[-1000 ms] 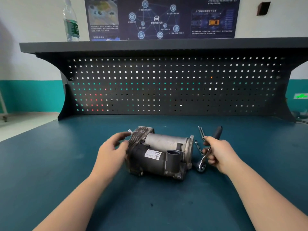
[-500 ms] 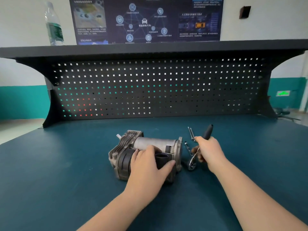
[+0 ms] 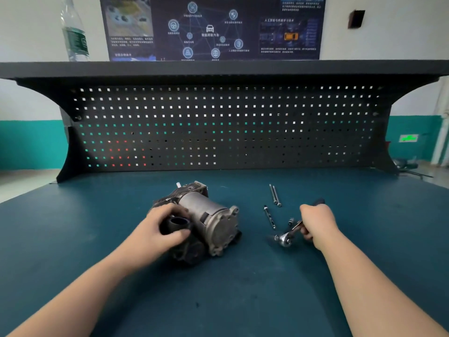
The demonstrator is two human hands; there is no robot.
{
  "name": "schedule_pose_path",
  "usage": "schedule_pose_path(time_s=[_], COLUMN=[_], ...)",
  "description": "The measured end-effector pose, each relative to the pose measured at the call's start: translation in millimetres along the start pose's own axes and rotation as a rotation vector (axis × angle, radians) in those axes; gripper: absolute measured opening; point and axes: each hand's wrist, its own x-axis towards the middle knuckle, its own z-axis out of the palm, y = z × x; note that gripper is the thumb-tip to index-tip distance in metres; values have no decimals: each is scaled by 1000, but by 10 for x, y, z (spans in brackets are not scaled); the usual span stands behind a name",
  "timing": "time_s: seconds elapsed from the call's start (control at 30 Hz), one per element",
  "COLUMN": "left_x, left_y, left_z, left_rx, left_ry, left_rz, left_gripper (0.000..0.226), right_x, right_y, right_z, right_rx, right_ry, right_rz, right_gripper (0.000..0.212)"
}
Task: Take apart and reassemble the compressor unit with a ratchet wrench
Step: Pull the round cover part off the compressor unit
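Observation:
The compressor unit (image 3: 206, 215), a grey metal cylinder with dark housing, lies on the blue bench top (image 3: 243, 300), its round end cap turned toward me and to the right. My left hand (image 3: 158, 229) grips the black tubular port on its left side. My right hand (image 3: 315, 222) holds the ratchet wrench (image 3: 284, 239) by its black handle, the chrome head resting low near the bench, right of the compressor. Two long bolts (image 3: 274, 194) lie side by side behind the wrench. A third bolt (image 3: 269, 217) and a small spring-like part (image 3: 290, 222) lie beside the wrench head.
A black pegboard back panel (image 3: 218, 127) with a shelf on top closes the far side of the bench. A plastic water bottle (image 3: 74, 32) stands on the shelf at left. A poster (image 3: 211, 27) hangs on the wall behind.
My left hand shifted from the compressor's left end onto its port and turned the unit so the end cap faces me. The right hand kept the wrench and moved slightly right.

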Motion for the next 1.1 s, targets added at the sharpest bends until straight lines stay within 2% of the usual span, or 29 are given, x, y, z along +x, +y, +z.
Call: schedule_pose_path(time_s=[0.13,0.2,0.3,0.4,0.47,0.53,0.6,0.67,0.73,0.8,0.87,1.0,1.1], left_x=[-52,-72,41,306,453,518,525,541,543,525,502,498,486], left_y=[-200,-221,-88,118,155,120,79,69,84,102,121,137,143], left_z=[-249,-277,-162,-50,-13,9,8,-26,-74,-96,-104,-73,-45], left_rx=[-171,-141,36,373,555,624,544,351,168,10,-75,-85,-75], left_ry=[-28,21,161,217,158,90,53,13,-9,39,130,168,153], left_rz=[-102,-97,33,86,-11,-166,-272,-318,-325,-330,-351,-377,-325], left_gripper=[33,37,24,20,30,34,33,31,29,29,27,22,23], right_x=[-27,-50,-86,-130,-166,-260,-419,-728,-1155,-1488,-1615,-1577,-1568], right_y=[-6,-1,5,21,22,-36,-123,-213,-277,-240,-160,-74,-62], right_z=[-60,-3,92,160,196,210,255,424,707,1017,1225,1284,1264], right_rx=[-19,-88,-253,-557,-638,-682,-654,-431,-306,-366,-404,-291,-231], right_ry=[-69,-95,-96,-45,-11,48,198,273,114,-95,-195,-180,-196], right_rz=[71,53,-34,-108,-91,-65,-195,-538,-759,-764,-691,-607,-592], right_gripper=[6,12,19,25,22,20,41,58,76,95,105,108,107])
